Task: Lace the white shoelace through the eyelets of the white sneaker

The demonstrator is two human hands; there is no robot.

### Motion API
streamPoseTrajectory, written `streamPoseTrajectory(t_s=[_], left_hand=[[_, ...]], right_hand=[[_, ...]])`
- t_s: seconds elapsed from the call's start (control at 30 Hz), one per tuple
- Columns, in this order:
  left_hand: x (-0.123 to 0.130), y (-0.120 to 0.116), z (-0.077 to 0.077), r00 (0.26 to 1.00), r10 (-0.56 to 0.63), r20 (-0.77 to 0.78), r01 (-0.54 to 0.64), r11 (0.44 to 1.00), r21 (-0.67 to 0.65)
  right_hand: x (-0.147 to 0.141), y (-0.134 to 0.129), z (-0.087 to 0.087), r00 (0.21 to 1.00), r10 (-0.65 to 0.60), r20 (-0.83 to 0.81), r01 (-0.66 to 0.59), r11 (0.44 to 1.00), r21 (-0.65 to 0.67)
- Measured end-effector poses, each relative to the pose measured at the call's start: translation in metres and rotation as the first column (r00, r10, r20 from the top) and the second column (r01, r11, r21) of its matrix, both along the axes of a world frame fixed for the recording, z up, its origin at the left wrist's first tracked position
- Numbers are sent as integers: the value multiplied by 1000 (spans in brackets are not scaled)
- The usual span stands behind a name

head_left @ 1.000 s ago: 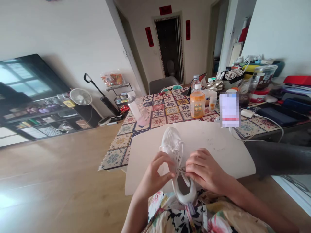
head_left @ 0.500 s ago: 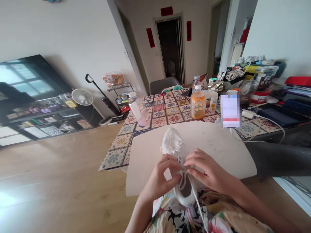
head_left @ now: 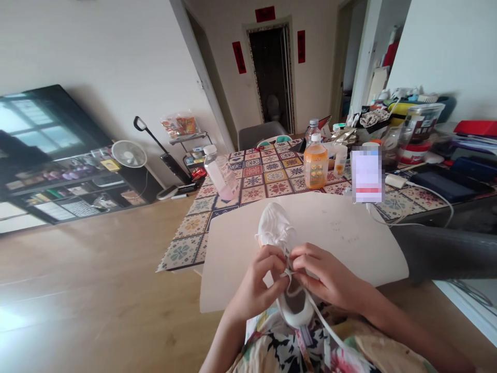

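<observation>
Both hands were pinched on the white lace (head_left: 310,305) of a white sneaker (head_left: 285,259), left hand (head_left: 256,285) and right hand (head_left: 330,277) meeting over the eyelets. Sneaker sat toe-away on a white board (head_left: 349,233) at the table (head_left: 272,178) edge, heel over the floral lap. An orange juice bottle (head_left: 315,163) stood further back.

Bare forearms; floral garment (head_left: 287,347) in cream, black, pink.

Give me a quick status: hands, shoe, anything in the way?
Left hand and right hand both pinching the lace. White shoe on white board. Nothing blocking.
</observation>
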State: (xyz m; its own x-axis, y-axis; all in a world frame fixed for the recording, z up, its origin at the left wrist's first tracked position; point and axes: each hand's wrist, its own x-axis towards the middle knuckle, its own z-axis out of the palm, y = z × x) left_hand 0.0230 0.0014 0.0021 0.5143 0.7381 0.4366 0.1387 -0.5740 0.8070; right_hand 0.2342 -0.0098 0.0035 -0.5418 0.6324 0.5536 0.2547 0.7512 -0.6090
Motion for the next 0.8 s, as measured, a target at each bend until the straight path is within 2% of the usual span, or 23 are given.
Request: streamPoseTrajectory(t_s=[0.13, 0.27, 0.33, 0.43, 0.5, 0.63, 0.7, 0.8], left_hand=[[-8, 3, -5, 976, -113, 185, 137, 983, -123], [-16, 1, -8, 914, -89, 395, 176, 966, -189], [-18, -1, -7, 872, -74, 484, 181, 967, -177], [-20, -7, 0, 784, -118, 609, 244, 961, -129], [-21, -10, 5, 713, -170, 680, 297, 952, -73], [-26, -11, 14, 598, -332, 729, 407, 910, 81], [-29, -9, 17, 577, -410, 707, 461, 877, 132], [-33, -3, 19, 580, -492, 650, 528, 834, 160]], right_hand=[[4, 3, -1, 993, 89, -75, -102, 975, -196], [8, 7, -1, 969, 187, -161, -227, 932, -281], [10, 7, 0, 933, 257, -253, -330, 891, -312], [13, 2, 6, 829, 317, -461, -492, 806, -330], [15, -2, 10, 771, 267, -578, -517, 793, -323], [16, 0, 9, 633, 114, -766, -476, 838, -268], [16, 6, 5, 553, 86, -829, -485, 842, -237], [21, 13, 1, 470, -25, -882, -480, 832, -279]])
